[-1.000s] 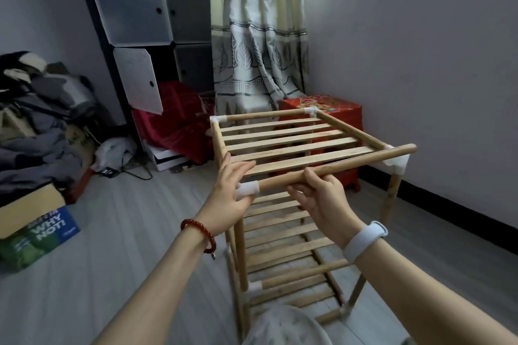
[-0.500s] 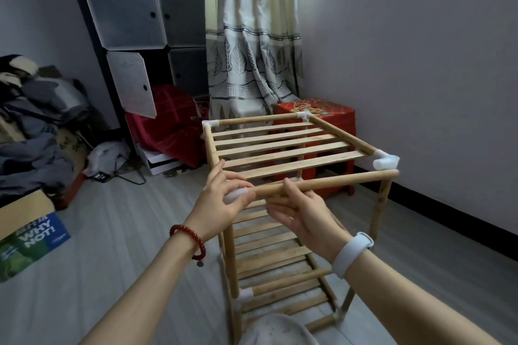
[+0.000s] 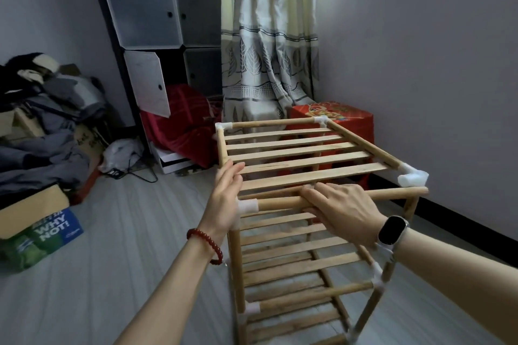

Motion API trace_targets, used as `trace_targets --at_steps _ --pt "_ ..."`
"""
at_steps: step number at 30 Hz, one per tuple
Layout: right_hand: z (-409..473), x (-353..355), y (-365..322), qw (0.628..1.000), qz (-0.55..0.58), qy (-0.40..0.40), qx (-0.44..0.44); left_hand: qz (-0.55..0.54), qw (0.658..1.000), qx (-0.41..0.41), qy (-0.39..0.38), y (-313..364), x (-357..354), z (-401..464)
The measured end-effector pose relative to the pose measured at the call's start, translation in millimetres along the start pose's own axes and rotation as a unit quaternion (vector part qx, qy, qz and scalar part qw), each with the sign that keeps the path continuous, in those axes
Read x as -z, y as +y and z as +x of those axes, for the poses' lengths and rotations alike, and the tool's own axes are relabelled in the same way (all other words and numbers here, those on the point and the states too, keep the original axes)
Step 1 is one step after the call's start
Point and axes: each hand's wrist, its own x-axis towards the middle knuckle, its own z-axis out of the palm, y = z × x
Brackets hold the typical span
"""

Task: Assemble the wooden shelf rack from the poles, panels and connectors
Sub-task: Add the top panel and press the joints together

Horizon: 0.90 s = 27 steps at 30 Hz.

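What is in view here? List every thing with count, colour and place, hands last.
wooden shelf rack: one, pale wood with white connectors, centre, on the floor.
front pole: one, pale wood, across the rack's near top edge, its right end below the corner connector, not in it.
cube cabinet: one, translucent grey, back left.
curtain: one, cream with leaf print, back centre.
red box: one, behind the rack.
clothes pile: one, grey and black, left.
cardboard box: one, brown, left.
left hand: grips the rack's near left corner; red bead bracelet.
right hand: holds the front pole; watch.
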Motion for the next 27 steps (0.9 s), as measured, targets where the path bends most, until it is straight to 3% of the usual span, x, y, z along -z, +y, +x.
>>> trace_targets --at_steps 3,7,10,13,16,18,20,22,24,26,27 --pt "12 2 2 0.994 0.088 -0.039 0.042 -0.041 0.999 0.0 0.006 -6 6 1" --pt "33 5 4 0.946 0.249 -0.205 -0.03 -0.041 0.999 0.003 0.013 -12 14 5" --pt "43 7 3 0.921 0.302 -0.236 -0.064 -0.008 1.0 -0.019 0.015 -10 16 9" --pt "45 8 -5 0.929 0.291 -0.219 -0.067 0.121 0.992 -0.025 0.03 -3 17 11" --pt "35 15 0 0.926 0.322 -0.18 -0.084 0.373 0.922 -0.053 0.09 0 15 8" --pt "20 20 20 0.94 0.301 -0.056 -0.153 0.471 0.87 -0.106 0.104 9 6 3" --pt "-3 22 50 0.941 0.182 0.076 -0.276 0.474 0.864 -0.159 0.057 21 -15 3" --pt "-29 25 84 0.888 0.127 0.058 -0.438 0.464 0.867 -0.179 -0.029 30 -53 12" --pt "-47 25 106 0.8 0.248 -0.033 -0.545 0.482 0.85 -0.181 -0.114 32 -96 27" --pt "-53 26 115 0.698 0.408 -0.053 -0.586 0.501 0.826 -0.192 -0.176 33 -136 46" --pt "-54 26 116 0.671 0.442 -0.055 -0.593 0.517 0.805 -0.202 -0.209 32 -152 57"
